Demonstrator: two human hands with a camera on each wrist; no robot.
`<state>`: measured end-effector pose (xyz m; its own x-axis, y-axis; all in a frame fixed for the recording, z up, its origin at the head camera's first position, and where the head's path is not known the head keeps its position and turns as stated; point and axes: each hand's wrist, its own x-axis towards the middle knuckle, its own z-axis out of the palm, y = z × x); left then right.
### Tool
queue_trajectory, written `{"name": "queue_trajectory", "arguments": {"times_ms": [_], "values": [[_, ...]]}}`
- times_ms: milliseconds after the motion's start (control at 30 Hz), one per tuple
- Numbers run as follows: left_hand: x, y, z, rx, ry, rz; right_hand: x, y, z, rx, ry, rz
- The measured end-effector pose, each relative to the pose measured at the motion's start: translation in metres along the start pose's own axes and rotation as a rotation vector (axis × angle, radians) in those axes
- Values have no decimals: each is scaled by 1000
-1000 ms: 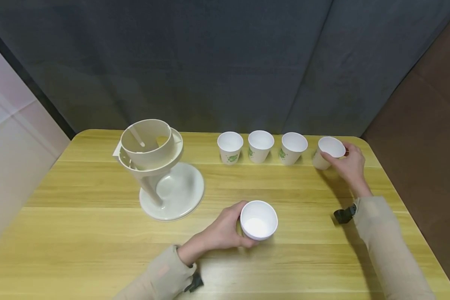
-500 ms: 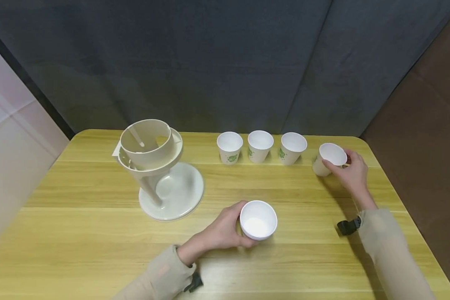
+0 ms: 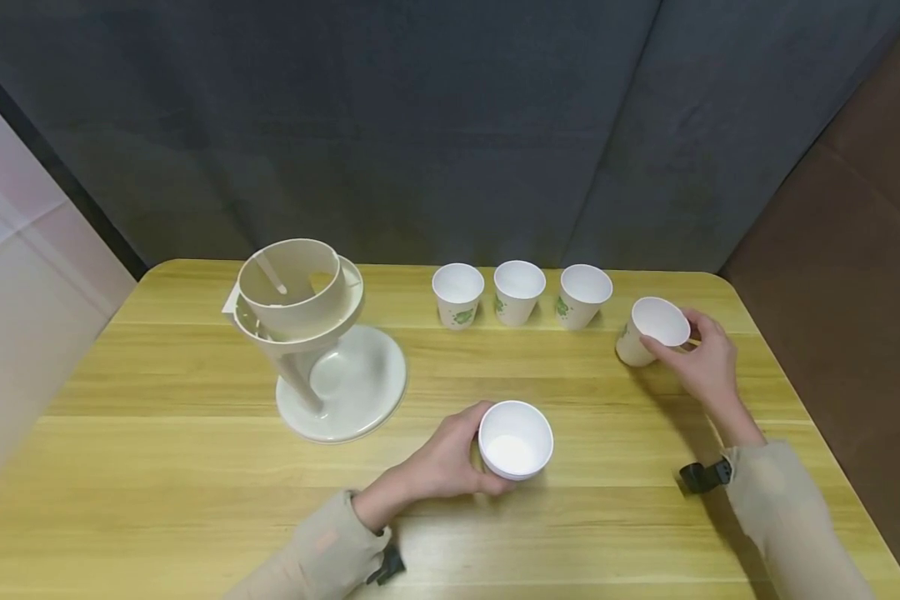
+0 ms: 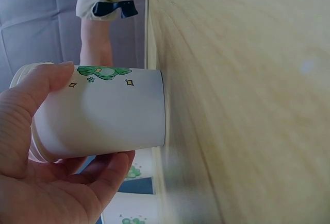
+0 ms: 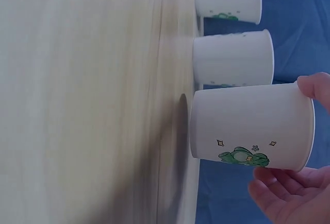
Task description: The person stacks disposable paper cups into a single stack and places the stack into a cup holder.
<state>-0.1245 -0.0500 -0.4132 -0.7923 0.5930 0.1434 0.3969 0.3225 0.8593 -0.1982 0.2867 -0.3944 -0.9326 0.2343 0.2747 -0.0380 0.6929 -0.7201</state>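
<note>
Paper cup [image 3: 648, 329] near far right corner of table [image 3: 157, 500], pinched by my right hand [image 3: 701, 358]; my left hand [image 3: 450, 458] grips stacked cups [image 3: 516, 440] well in from right edge. Overtight squeeze could buckle walls; slack one, slip.

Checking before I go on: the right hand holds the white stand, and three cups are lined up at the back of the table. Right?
No: the right hand holds a paper cup, not the white stand; the head view shows it. Three cups are indeed lined up at the back of the table.
</note>
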Motion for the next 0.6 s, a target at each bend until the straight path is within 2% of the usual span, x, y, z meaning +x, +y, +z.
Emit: {"name": "queue_trajectory", "arguments": {"times_ms": [200, 600], "values": [[0, -2, 0, 2, 5, 18, -7, -5, 0, 0, -12, -25], [0, -2, 0, 16, 14, 14, -22, -13, 2, 27, -27, -95]]}}
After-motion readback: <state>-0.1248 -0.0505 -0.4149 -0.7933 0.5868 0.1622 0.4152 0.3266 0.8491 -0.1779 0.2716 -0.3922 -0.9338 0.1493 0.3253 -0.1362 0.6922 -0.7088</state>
